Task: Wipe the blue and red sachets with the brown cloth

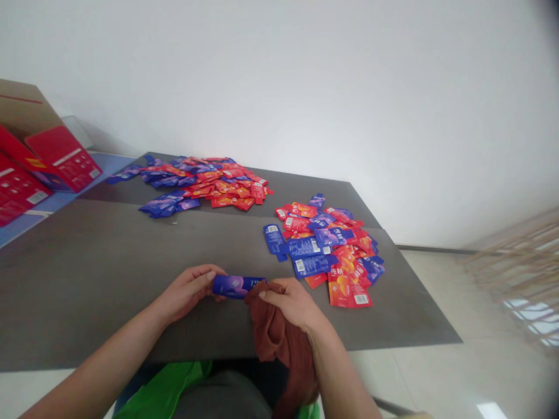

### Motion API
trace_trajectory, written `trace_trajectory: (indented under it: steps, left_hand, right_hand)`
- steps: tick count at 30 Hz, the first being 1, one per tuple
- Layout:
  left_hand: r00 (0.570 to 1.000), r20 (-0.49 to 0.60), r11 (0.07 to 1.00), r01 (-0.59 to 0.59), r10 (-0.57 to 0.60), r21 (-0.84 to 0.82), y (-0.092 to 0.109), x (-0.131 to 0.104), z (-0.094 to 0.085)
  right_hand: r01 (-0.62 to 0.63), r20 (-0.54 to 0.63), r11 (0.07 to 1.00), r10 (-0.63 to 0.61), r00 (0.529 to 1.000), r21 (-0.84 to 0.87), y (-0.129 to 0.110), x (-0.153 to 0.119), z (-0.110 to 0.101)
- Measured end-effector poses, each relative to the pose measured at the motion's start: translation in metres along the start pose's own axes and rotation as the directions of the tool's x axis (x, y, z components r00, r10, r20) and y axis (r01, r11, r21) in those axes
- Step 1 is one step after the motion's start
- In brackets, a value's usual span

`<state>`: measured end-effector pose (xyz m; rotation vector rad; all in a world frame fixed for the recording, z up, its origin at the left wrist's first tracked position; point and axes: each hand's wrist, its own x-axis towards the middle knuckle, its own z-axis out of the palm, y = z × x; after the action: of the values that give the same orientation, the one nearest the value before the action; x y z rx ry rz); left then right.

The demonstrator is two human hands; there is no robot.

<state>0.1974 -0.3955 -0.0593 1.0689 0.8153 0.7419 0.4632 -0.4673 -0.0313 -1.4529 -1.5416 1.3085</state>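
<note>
Between my two hands, just above the near part of the table, is a blue-purple printed pouch (233,286). My left hand (192,291) pinches its left end between thumb and fingers. At the pouch's right end, my right hand (292,299) grips a brown cloth (271,329), which covers that end and hangs down over the table's front edge. Whether the right fingers also hold the pouch through the cloth is hidden. Closest to my right hand lies a loose pile of blue and red-orange pouches (345,285), several showing barcodes.
A larger heap of red and blue pouches (218,181) lies at the back left of the dark grey table (109,250). Red printed cartons (65,157) and a brown cardboard flap (21,107) stand at the far left. A white wall (279,81) rises behind.
</note>
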Motion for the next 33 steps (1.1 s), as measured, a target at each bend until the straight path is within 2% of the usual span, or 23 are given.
trace_trajectory:
  steps: [4, 9, 14, 17, 20, 23, 25, 27, 29, 30, 31, 33]
  left_hand:
    - [1.0, 0.017, 1.0, -0.007, 0.007, -0.021, -0.002, 0.0, -0.002]
    - [0.999, 0.032, 0.999, 0.032, -0.033, 0.03, 0.0, 0.006, 0.001]
    - [0.996, 0.04, 0.95, 0.061, -0.077, 0.307, 0.002, 0.006, 0.01]
    - [0.997, 0.018, 0.912, 0.063, -0.076, 0.406, 0.001, 0.004, 0.015]
    - [0.996, 0.011, 0.902, 0.078, -0.091, 0.425, 0.0, 0.002, 0.017]
    - [0.995, 0.023, 0.907, 0.078, -0.096, 0.414, -0.001, 0.002, 0.016]
    - [0.996, 0.032, 0.911, 0.067, -0.087, 0.407, 0.0, 0.003, 0.014]
    - [0.996, 0.035, 0.914, 0.056, -0.077, 0.401, 0.001, 0.003, 0.014]
    - [0.997, 0.026, 0.911, 0.054, -0.07, 0.409, 0.001, 0.002, 0.015]
    - [0.997, 0.018, 0.906, 0.057, -0.071, 0.419, 0.001, 0.001, 0.015]
    - [0.997, 0.012, 0.9, 0.061, -0.073, 0.432, 0.001, 0.0, 0.016]
    - [0.997, 0.006, 0.89, 0.062, -0.073, 0.451, 0.001, -0.002, 0.017]
  right_hand:
    - [-0.067, -0.006, 0.996, 0.067, 0.998, 0.063, 0.0, 0.013, -0.001]
    - [-0.065, -0.019, 0.994, 0.067, 0.998, 0.092, -0.003, 0.024, 0.002]
    - [-0.077, -0.035, 0.995, 0.079, 0.996, 0.06, 0.007, 0.027, 0.001]
    - [-0.058, -0.187, 0.998, 0.054, 0.981, -0.013, 0.009, 0.019, -0.008]
    - [-0.036, -0.433, 0.997, 0.0, 0.902, -0.075, -0.002, 0.0, -0.009]
    - [0.026, -0.624, 0.992, -0.1, 0.775, -0.126, -0.023, -0.017, 0.012]
    - [0.076, -0.665, 0.964, -0.232, 0.71, -0.254, -0.036, -0.02, 0.032]
    - [0.09, -0.595, 0.907, -0.342, 0.727, -0.411, -0.041, -0.015, 0.042]
    - [0.022, -0.592, 0.879, -0.338, 0.732, -0.475, -0.037, -0.008, 0.034]
    - [-0.039, -0.64, 0.884, -0.307, 0.704, -0.467, -0.033, -0.006, 0.024]
    - [-0.106, -0.698, 0.887, -0.274, 0.662, -0.449, -0.03, -0.006, 0.012]
    - [-0.175, -0.794, 0.887, -0.276, 0.541, -0.427, -0.028, -0.01, -0.009]
